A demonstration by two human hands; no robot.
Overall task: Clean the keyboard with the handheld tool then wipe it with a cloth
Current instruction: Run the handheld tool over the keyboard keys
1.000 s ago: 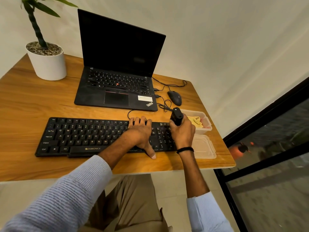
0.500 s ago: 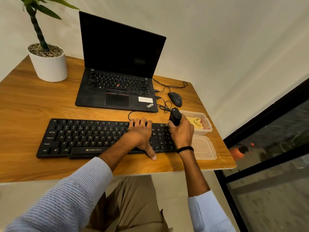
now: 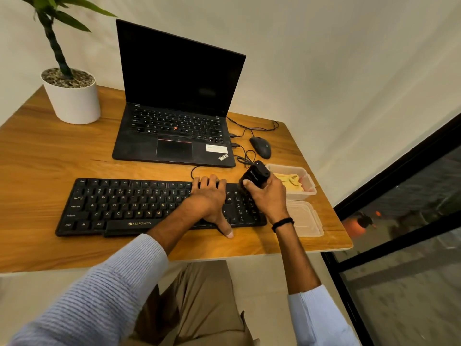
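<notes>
A black Zebronics keyboard (image 3: 119, 208) lies along the front of the wooden desk (image 3: 50, 156). My left hand (image 3: 208, 199) rests flat on its right half, fingers over the top rows and thumb down past the front edge. My right hand (image 3: 268, 198) grips a black handheld cleaning tool (image 3: 255, 174), held upright over the keyboard's right end; its lower tip is hidden behind my fingers. A yellow cloth (image 3: 289, 182) lies in a clear plastic container (image 3: 308, 189) just right of the tool.
An open black laptop (image 3: 174, 136) stands behind the keyboard, with a black mouse (image 3: 260, 147) and tangled cables (image 3: 245, 158) to its right. The container's lid (image 3: 305, 218) lies at the desk's right front corner. A potted plant (image 3: 71, 96) stands at the back left.
The tool in my right hand has tilted slightly toward the left over the keyboard's right end. My left hand stays where it was on the keys.
</notes>
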